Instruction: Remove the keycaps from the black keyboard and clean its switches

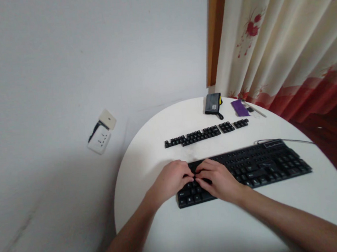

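Both hands [196,178] meet fingertips on black keyboard's [260,166] left keys

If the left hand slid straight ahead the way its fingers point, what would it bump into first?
The left hand points rightward along the keyboard, so it would probably meet the right hand first; their fingers already look nearly touching there.

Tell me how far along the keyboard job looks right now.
Done: a row of loose keycaps lies on the white table behind the keyboard. In hand: left hand and right hand meet over its left end. Left: most keys look seated.
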Demonstrator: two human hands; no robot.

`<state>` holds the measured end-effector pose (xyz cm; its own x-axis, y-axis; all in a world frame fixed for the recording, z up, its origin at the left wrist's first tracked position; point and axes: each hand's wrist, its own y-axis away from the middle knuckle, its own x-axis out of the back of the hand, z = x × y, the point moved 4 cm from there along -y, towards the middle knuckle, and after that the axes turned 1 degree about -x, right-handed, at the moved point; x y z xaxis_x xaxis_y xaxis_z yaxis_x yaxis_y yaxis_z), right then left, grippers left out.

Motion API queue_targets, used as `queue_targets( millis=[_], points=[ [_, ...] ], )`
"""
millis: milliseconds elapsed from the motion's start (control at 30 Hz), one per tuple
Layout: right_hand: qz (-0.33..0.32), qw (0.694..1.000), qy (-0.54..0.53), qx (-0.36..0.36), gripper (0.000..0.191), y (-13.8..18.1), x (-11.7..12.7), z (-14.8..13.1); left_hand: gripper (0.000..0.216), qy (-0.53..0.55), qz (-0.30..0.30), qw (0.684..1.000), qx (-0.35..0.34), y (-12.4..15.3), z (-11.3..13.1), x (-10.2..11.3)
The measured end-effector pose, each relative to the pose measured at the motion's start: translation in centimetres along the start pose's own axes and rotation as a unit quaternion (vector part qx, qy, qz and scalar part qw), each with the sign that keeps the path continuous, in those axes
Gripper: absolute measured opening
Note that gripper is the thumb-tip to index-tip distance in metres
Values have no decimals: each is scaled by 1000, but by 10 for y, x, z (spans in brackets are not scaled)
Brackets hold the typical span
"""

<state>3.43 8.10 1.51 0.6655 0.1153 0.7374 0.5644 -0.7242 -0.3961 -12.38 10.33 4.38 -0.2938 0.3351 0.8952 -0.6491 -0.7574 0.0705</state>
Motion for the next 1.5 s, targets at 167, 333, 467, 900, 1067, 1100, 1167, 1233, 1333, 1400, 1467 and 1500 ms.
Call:
queue_targets(
  millis=[167,333,467,900,1067,1100,1167,1233,1333,1400,1467,1500],
  points=[
    [-14,1000,22,-6,19,0,2,-4,19,-83,-14,996,-27,6,13,6],
    [-17,999,29,-6,20,0,1,-5,27,-159,-23,987,8,14,25,6],
    [-29,998,50,-15,21,0,1,-6,30,-194,-41,980,20,15,34,6],
    [-39,998,53,-18,20,1,1,-2,27,-131,-33,991,19,11,22,1],
    [-15,999,30,-9,18,1,1,0,31,-23,12,1000,3,-3,8,0],
    [-12,1000,27,-7,17,1,1,1,32,-5,33,999,-1,-7,4,-1],
    [-8,1000,23,-10,16,2,1,1,34,32,100,994,5,-14,-6,-4],
    [-4,1000,21,-19,15,2,0,2,34,64,188,980,23,-18,-18,-4],
    [-5,999,18,-31,17,3,0,3,32,68,286,954,59,-23,-35,-6],
    [-8,999,12,-35,19,3,-1,3,33,50,307,947,84,-26,-45,-9],
    [-7,999,4,-42,21,3,-1,3,35,37,305,946,104,-28,-55,-12],
    [-6,999,-1,-45,22,3,-1,2,36,33,299,947,112,-29,-58,-14]
  ],
)
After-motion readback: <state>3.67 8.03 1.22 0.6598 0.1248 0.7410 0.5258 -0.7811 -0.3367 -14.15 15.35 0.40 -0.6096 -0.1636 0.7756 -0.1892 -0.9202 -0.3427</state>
